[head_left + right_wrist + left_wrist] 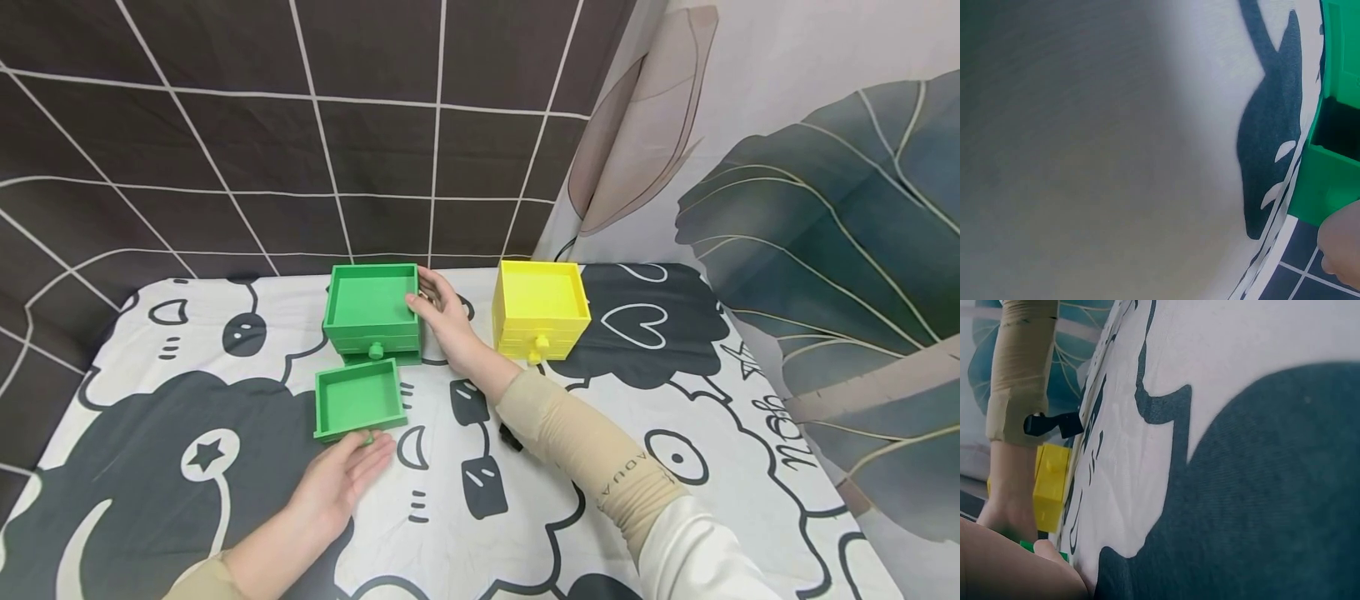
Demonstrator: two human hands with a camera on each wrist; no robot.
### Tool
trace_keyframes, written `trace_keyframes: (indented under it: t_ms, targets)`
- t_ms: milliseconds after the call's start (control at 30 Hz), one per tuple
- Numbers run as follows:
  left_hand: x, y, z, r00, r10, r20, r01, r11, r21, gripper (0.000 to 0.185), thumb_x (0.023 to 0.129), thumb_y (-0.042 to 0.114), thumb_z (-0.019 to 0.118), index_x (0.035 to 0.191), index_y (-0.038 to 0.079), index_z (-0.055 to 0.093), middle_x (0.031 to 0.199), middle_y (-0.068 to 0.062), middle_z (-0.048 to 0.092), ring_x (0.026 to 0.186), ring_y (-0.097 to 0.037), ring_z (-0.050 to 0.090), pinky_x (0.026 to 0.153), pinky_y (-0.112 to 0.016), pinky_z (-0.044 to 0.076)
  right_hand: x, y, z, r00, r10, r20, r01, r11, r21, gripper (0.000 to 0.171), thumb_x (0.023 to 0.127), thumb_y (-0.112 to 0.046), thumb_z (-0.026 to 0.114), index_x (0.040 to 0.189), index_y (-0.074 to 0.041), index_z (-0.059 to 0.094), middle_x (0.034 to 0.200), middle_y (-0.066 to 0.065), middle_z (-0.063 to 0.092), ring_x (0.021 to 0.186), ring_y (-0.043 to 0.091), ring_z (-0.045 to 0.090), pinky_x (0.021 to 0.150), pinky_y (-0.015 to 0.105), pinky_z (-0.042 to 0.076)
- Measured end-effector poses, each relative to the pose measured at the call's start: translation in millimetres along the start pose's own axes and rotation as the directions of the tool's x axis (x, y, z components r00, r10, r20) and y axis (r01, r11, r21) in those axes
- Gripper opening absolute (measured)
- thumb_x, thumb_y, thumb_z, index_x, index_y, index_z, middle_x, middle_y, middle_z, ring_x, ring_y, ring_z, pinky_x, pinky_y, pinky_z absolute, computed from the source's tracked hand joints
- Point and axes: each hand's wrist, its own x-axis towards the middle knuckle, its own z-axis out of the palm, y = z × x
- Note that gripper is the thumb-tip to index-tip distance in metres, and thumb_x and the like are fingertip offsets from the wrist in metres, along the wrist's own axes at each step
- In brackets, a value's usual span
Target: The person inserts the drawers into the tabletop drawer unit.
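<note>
A green drawer cabinet point(371, 321) stands at the back of the table, its top tray open and its lower slot showing a knob. My right hand point(423, 297) grips the cabinet's right wall, thumb on the rim and fingers behind it. In the right wrist view the green cabinet point(1335, 181) fills the right edge, with a fingertip point(1342, 250) below it. A loose green drawer point(358, 398) lies flat on the cloth in front of the cabinet. My left hand point(367, 447) rests behind it, its fairly straight fingers touching the drawer's knob point(367, 436).
A yellow drawer cabinet point(540, 310) stands to the right of the green one; the yellow cabinet point(1050, 487) also shows in the left wrist view behind my right forearm point(1019, 369). The black-and-white patterned tablecloth point(600, 517) covers the table. A dark tiled backdrop hangs behind.
</note>
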Motion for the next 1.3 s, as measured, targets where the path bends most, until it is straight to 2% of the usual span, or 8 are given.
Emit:
trace_keyframes:
  t_ms: [767, 1033, 1300]
  targets:
    - [8.1, -0.3, 21.3, 1.000, 0.019, 0.013, -0.019, 1.000, 0.017, 0.030, 0.110, 0.015, 0.050, 0.133, -0.004, 0.052, 0.103, 0.000, 0.078, 0.094, -0.005, 0.077, 0.098, -0.021, 0.064, 0, 2, 0, 1.000, -0.004, 0.001, 0.004, 1.000, 0.003, 0.063, 0.106, -0.015, 0.057, 0.164, -0.005, 0.034, 0.167, 0.015, 0.041, 0.157, 0.029, 0.038, 0.136, 0.041, 0.031]
    - [9.5, 1.6, 23.0, 1.000, 0.018, 0.014, -0.018, 1.000, 0.004, 0.020, 0.110, 0.013, 0.050, 0.124, 0.000, 0.055, 0.099, 0.002, 0.077, 0.093, -0.006, 0.077, 0.098, -0.021, 0.064, 1, 2, 0, 1.000, -0.011, 0.003, 0.011, 1.000, 0.003, 0.062, 0.107, -0.015, 0.057, 0.163, -0.004, 0.034, 0.167, 0.015, 0.041, 0.157, 0.029, 0.038, 0.136, 0.039, 0.031]
    - [10.8, 3.0, 22.0, 1.000, 0.010, 0.020, -0.009, 1.000, -0.003, 0.018, 0.110, 0.012, 0.048, 0.123, 0.001, 0.054, 0.097, 0.003, 0.076, 0.092, -0.005, 0.077, 0.098, -0.021, 0.064, 0, 2, 0, 1.000, -0.013, 0.005, 0.013, 1.000, 0.000, 0.062, 0.106, -0.015, 0.057, 0.163, -0.005, 0.034, 0.166, 0.015, 0.041, 0.157, 0.029, 0.038, 0.136, 0.039, 0.031]
